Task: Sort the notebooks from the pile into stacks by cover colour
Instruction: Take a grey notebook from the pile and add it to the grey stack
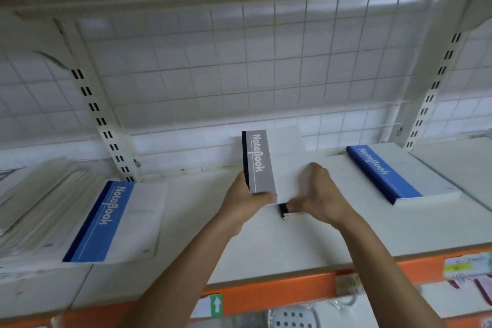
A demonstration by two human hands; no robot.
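White shelf (279,242), grey notebook (259,165) between left hand (241,206) and right hand (323,198) fingers (317,169)

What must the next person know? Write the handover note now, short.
Hands: left hand grips the grey notebook at its near spine corner; right hand holds its near right edge.
Where: it is held over the middle of the shelf, with a dark-spined corner showing beneath.
Done: left blue notebook and right blue notebook lie flat.
Left: set the grey one down; the pale pile far left looks unsorted.
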